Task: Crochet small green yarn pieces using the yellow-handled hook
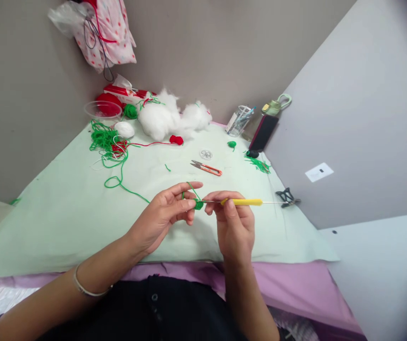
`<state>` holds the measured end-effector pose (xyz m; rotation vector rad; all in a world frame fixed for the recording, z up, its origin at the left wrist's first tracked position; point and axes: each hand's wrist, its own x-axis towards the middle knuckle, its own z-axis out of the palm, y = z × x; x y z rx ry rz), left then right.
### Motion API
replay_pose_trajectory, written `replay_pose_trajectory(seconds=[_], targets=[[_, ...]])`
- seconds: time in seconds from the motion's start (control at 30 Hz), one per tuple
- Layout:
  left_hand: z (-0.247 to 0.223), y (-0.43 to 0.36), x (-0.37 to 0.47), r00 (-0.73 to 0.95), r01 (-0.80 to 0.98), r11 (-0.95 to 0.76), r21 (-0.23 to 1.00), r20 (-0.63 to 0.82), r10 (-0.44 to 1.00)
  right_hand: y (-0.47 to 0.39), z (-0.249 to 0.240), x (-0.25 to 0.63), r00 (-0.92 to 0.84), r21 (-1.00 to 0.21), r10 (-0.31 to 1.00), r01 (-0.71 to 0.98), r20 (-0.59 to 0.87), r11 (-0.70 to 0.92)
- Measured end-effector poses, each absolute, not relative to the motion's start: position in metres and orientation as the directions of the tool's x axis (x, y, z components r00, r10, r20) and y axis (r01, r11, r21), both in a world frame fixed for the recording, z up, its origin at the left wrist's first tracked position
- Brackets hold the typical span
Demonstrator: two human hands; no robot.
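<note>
Between thumb and fingers, my left hand (166, 206) pinches a small piece of green crochet work (198, 204). Green yarn (135, 193) loops over the raised index finger and trails left across the table to a loose heap. My right hand (234, 220) grips the yellow handle of a crochet hook (248, 201). The hook's thin metal shaft points left and its tip meets the green piece; the exact stitch is too small to make out. Beyond my hands lies a pair of orange-handled thread snips (206, 167).
White stuffing (158, 116) is piled at the back, near a tangled green yarn heap (104, 137) and a red crocheted piece (176, 140). At the right stand a clear cup (239, 121), a bottle (270, 108) and a leaning phone (264, 132). A black stand (287, 197) sits by the right edge.
</note>
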<state>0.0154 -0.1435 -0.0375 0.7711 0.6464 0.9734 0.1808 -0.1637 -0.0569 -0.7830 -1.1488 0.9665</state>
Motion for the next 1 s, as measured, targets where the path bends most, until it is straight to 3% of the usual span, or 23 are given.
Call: replay_pose_trajectory(seconds=[0.1,0.2,0.37,0.53,0.63,0.73,0.83,0.93,1.0], targets=[[-0.037,-0.143,0.016,0.390,-0.447,0.308,0.840,-0.126,0.912,-0.167,-0.054,0.181,0.114,-0.889,0.893,-0.107,0.434,0.446],[-0.037,-0.143,0.017,0.335,-0.407,0.218,0.887,-0.077,0.939,-0.172,-0.051,0.180,0.092,-0.838,0.836,0.144,0.542,0.527],[-0.037,-0.147,0.019,0.225,-0.301,0.094,0.949,-0.025,0.974,-0.176,-0.052,0.180,-0.103,-0.598,0.703,0.447,0.704,0.665],[-0.038,-0.152,0.023,0.135,-0.280,0.015,0.960,0.024,0.991,-0.173,-0.060,0.177,-0.168,-0.414,0.590,0.563,0.790,0.715],[-0.038,-0.152,0.024,0.178,-0.361,0.068,0.930,-0.003,0.984,-0.172,-0.068,0.174,-0.115,-0.375,0.556,0.625,0.823,0.685],[-0.038,-0.149,0.023,0.355,-0.516,0.311,0.798,-0.132,0.925,-0.173,-0.073,0.171,-0.083,-0.307,0.487,0.682,0.869,0.664],[-0.038,-0.144,0.019,0.507,-0.567,0.508,0.649,-0.212,0.836,-0.175,-0.068,0.170,0.010,-0.489,0.590,0.572,0.807,0.659],[-0.036,-0.141,0.016,0.464,-0.585,0.465,0.665,-0.196,0.864,-0.175,-0.056,0.171,0.170,-0.736,0.727,0.312,0.666,0.601],[-0.036,-0.142,0.017,0.437,-0.567,0.418,0.710,-0.172,0.883,-0.172,-0.050,0.170,0.207,-0.808,0.781,0.154,0.589,0.569]])
